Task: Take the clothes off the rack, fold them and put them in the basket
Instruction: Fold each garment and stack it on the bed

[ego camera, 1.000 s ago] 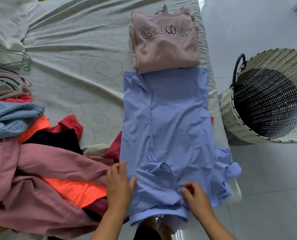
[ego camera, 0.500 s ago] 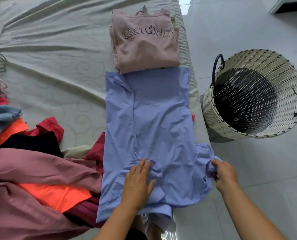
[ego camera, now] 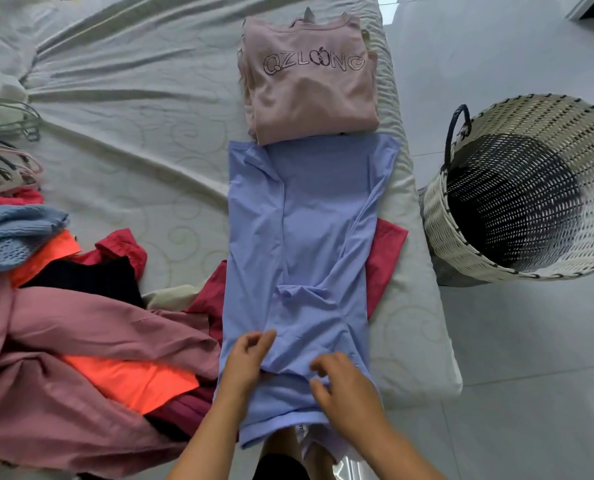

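A light blue shirt (ego camera: 306, 237) lies flat on the bed as a long narrow strip, both sides folded inward. My left hand (ego camera: 248, 358) rests on its near left part, fingers curled and pinching the cloth. My right hand (ego camera: 344, 386) lies on the near right part, fingers bent over the folded-in sleeve. A folded pink top (ego camera: 309, 84) with dark lettering sits just beyond the shirt's far end. The white woven basket (ego camera: 441, 220) with a black handle stands on the floor to the right, nothing visible inside.
A heap of unfolded clothes (ego camera: 80, 334) in pink, orange, black, red and knitted blue covers the bed's near left. Hangers (ego camera: 8, 150) lie at the left edge. A red garment (ego camera: 385, 251) sticks out under the blue shirt. The bed's right edge (ego camera: 423, 306) borders the tiled floor.
My right hand has brought the bunched right sleeve in over the blue shirt, which is now a narrow strip. My left hand has shifted slightly toward the near edge.
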`<state>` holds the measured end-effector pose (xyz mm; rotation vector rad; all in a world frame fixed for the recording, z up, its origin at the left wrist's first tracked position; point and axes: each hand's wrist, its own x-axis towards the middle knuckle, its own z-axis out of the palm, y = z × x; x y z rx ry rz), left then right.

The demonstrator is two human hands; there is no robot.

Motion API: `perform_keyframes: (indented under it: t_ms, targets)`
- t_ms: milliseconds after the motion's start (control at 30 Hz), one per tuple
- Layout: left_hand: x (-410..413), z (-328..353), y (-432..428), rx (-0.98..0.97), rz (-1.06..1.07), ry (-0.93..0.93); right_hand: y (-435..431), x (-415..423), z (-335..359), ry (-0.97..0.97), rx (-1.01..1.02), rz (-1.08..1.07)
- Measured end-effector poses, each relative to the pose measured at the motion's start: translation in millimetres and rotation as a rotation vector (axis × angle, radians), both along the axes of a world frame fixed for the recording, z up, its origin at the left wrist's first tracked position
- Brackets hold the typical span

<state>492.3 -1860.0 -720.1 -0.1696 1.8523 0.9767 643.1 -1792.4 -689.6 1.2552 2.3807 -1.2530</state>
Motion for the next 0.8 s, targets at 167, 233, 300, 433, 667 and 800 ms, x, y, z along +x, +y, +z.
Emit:
perform_keyframes:
  t_ms: [167, 233, 300, 433, 667, 800]
  targets:
    - [5, 2, 25, -0.104, -0.271, 0.287, 20, 25, -28, -0.205, 0.234, 0.115]
    - [6, 6, 31, -0.102, -0.347, 0.312, 23, 32, -31, -0.232, 0.138, 0.104]
    - [4, 8, 25, -0.029, -0.33, 0.34, 20, 41, -36, -0.241, 0.042, 0.122]
    - [2, 3, -12, -0.065, -0.422, 0.417, 27, 41, -31, -0.314, -0.05, 0.248]
    - [-6, 2, -12, -0.321, -0.666, 0.538, 135, -17, -26, 0.025, -0.044, -0.318]
    - [-20, 0, 23, -0.155, -0.67, 0.723, 213, -63, -37, 0.145, -0.093, -0.706]
